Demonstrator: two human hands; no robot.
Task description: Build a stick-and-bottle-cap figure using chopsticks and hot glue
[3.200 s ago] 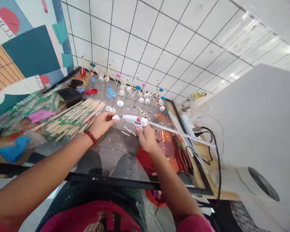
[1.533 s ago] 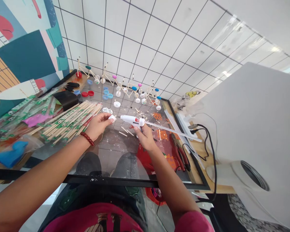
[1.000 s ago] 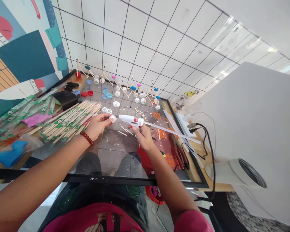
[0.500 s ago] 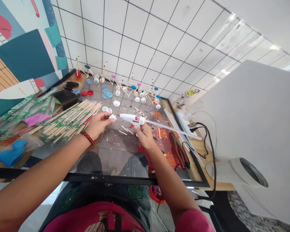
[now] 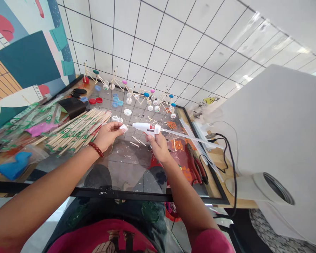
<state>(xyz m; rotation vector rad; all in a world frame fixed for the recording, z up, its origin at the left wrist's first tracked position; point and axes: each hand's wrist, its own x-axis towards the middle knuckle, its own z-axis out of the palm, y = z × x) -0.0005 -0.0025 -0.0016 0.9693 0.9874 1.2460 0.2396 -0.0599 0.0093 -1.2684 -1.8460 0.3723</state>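
Between the thumb and fingers of my left hand (image 5: 110, 134) is a small white bottle cap (image 5: 124, 128), with a short thin piece showing at its far edge. My right hand (image 5: 159, 146) is wrapped around the handle of a white hot glue gun (image 5: 143, 127). Its nozzle points left at the cap, a small gap apart. A long clear glue stick (image 5: 189, 135) sticks out of the gun's back end. Beyond my left hand lie white caps with dark spots (image 5: 117, 119) and a larger white lid (image 5: 127, 112).
Small stick-and-cap models (image 5: 147, 98) line the table's far side. Blue caps (image 5: 115, 104) and red caps (image 5: 96, 101) lie nearer. Wrapped chopsticks (image 5: 77, 131) are piled left. Red-handled pliers (image 5: 198, 168), black cables (image 5: 233, 168) and a beige cylinder (image 5: 260, 188) are right.
The glue gun has drawn slightly to the right, and the gap between its nozzle and the cap looks a little different. My left hand keeps its hold on the cap.
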